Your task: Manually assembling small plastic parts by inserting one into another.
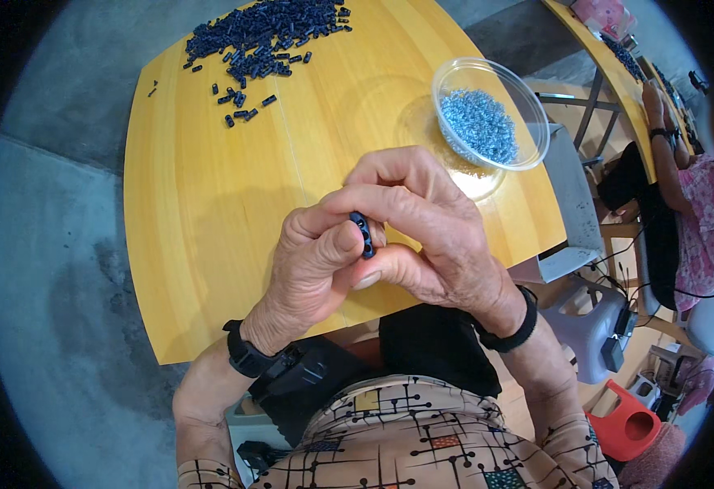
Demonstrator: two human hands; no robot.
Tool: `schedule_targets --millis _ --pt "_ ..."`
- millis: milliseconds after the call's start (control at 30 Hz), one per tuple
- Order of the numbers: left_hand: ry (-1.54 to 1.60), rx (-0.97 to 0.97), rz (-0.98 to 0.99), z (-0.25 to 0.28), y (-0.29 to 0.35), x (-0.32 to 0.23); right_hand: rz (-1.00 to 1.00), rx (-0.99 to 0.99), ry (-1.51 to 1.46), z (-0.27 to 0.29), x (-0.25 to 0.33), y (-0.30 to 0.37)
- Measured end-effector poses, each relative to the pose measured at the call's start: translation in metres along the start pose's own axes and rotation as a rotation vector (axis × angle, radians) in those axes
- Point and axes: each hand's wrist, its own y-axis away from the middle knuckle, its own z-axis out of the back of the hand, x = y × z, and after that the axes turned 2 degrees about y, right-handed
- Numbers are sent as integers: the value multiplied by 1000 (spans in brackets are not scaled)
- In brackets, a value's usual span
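Over the table's near part, both my hands meet around a small dark blue plastic piece with a row of holes along it. My left hand pinches it between thumb and bent fingers. My right hand closes on it from the other side, its index finger reaching across the top and its thumb below. The fingers hide part of the piece, and anything tiny between the right fingertips cannot be made out. Right of my hands stands a clear round plastic bowl holding many small, shiny bluish bits.
A large pile of dark blue pieces covers the table's far left, with several loose ones nearer. The yellow wooden table ends close to my body. At right, a person works at another table, near a red plastic container.
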Motion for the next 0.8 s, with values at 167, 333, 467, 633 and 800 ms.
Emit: schedule_targets --millis 167,333,467,633,800 --pt "35 23 72 5 -1 0 68 53 47 -2 -7 -4" --pt "160 -11 -27 3 0 5 25 82 -203 -7 -10 -6" --pt "228 82 18 9 0 4 -12 14 -218 -11 -6 -3" --pt "307 91 -5 9 1 10 -10 -56 -204 -13 -3 -4" --pt "342 64 16 2 7 12 -37 -79 -199 -15 2 -1"
